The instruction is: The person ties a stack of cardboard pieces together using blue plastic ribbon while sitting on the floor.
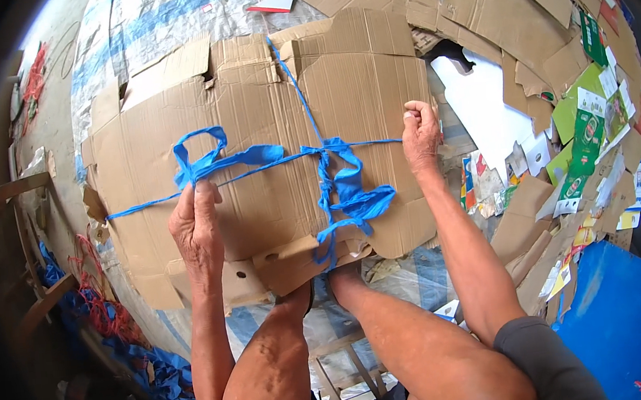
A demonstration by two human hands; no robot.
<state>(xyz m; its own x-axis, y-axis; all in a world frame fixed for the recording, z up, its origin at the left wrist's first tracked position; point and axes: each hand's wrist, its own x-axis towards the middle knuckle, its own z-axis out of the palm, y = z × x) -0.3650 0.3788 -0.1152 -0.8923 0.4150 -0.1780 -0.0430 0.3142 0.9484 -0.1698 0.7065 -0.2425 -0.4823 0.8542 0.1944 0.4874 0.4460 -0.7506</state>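
Note:
A flattened stack of brown cardboard (250,114) lies in front of me, with blue plastic strip (294,87) crossing it lengthwise and sideways. The strips meet in a knot (323,149) right of the middle, from which loose loops and tails (363,200) hang toward me. My left hand (197,212) is closed, pinching the looped end of a blue strip (236,160) between thumb and fingers. My right hand (422,135) is over the stack's right edge, its fingers curled in and nothing visible in them. Behind that hand, the sideways strip passes out of sight.
Loose cardboard and printed cartons (587,128) heap up on the right, beside a blue panel (626,325). A white and blue striped sheet (135,33) spreads beneath the stack. Red string (98,291), blue strips (155,370) and a wooden frame (28,243) are at left.

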